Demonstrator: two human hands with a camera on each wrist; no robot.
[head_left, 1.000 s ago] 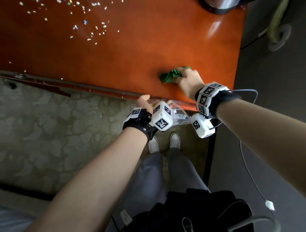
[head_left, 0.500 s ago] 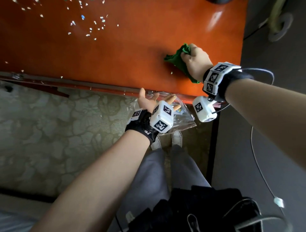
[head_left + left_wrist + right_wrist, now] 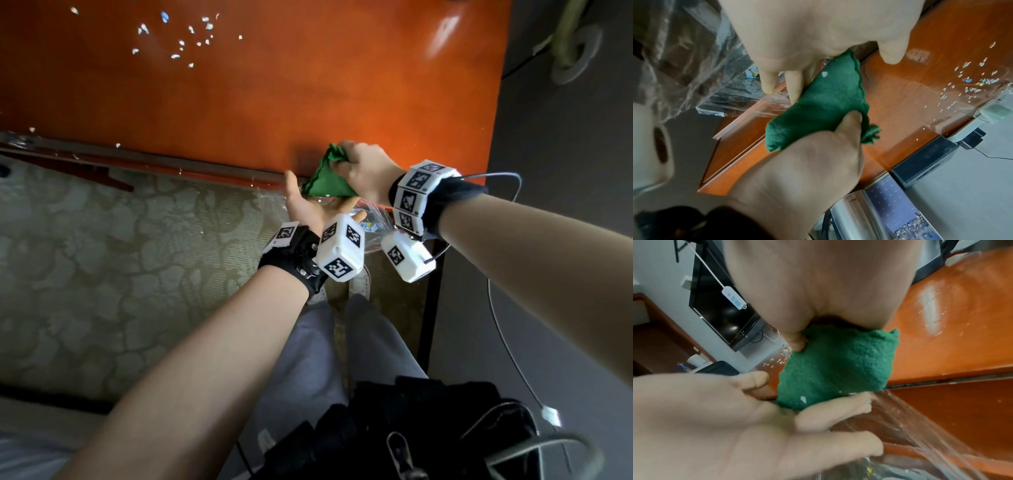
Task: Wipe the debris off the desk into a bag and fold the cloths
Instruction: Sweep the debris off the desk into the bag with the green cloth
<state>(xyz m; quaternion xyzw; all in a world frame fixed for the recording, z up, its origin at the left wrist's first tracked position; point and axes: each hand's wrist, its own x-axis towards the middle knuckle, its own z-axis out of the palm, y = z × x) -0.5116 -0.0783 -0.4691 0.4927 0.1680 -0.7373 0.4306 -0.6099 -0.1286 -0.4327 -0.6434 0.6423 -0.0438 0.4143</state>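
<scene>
My right hand (image 3: pixel 346 161) grips a bunched green cloth (image 3: pixel 325 181) at the front edge of the orange desk (image 3: pixel 342 85). The cloth's lower corner hangs over the edge onto my left palm. My left hand (image 3: pixel 318 207) lies palm up just below the edge, fingers spread and straight. A clear plastic bag (image 3: pixel 376 219) hangs from those fingers. The left wrist view shows the cloth (image 3: pixel 822 110) with a white scrap stuck on it and the bag (image 3: pixel 694 65) beside my fingers. White paper debris (image 3: pixel 185 41) lies scattered at the desk's far left.
A silver kettle (image 3: pixel 869 216) and a black box (image 3: pixel 925 162) stand at the desk's back. A dark screen (image 3: pixel 719 308) hangs on the wall with a white power strip (image 3: pixel 733 298) across it. Patterned carpet (image 3: pixel 120 257) lies below the desk's edge.
My right hand has dragged the cloth from farther back on the desk to the front edge, over my left palm. The left hand stays under the edge with the bag.
</scene>
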